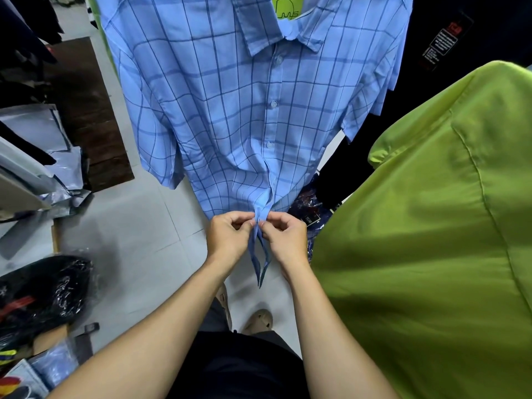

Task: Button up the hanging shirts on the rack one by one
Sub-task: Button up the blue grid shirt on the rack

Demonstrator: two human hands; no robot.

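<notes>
Head view: blue checked shirt (pixel 230 110) hung straight ahead, button strip running vertical. Its bottom hem is pinched from both sides, left hand (pixel 227 234) and right hand (pixel 288 240) level, equally near. Lowest button likely being closed.

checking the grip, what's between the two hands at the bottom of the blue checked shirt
In the head view, only the shirt's front placket lies between the left hand and the right hand; both pinch it, and the two front edges hang apart below.
</notes>
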